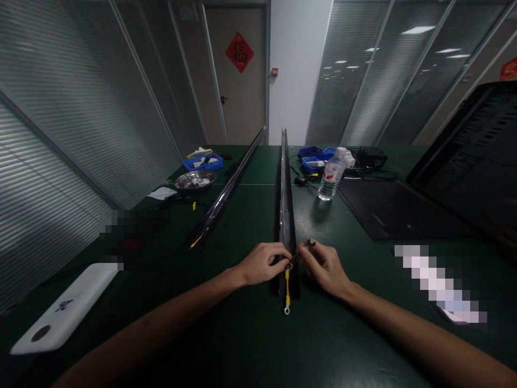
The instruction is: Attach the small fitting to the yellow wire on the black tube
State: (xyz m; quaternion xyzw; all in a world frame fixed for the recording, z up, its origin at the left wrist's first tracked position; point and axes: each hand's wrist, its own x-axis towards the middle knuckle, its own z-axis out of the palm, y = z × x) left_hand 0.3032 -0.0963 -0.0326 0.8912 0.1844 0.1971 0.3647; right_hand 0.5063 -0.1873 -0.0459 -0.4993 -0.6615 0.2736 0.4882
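Observation:
A long dark metal channel [286, 207] runs straight away from me across the table. Near its close end a short yellow wire [287, 285] is attached, with a ring terminal [286, 310] lying past the channel's end. My right hand [326, 269] is closed on a small spanner [310, 243], whose open jaw sticks up past the fingers while its other end reaches the wire's attached end. From the left side, my left hand [262, 263] pinches at that same spot; its fingertips meet by the channel, and what lies between them is hidden.
A second dark channel [226, 194] with a yellow wire lies slanted to the left. Beyond stand a metal bowl [196, 180], blue bins [210, 163] and a water bottle [332, 175]. A black mat [404, 210] lies right, a white case [67, 310] left.

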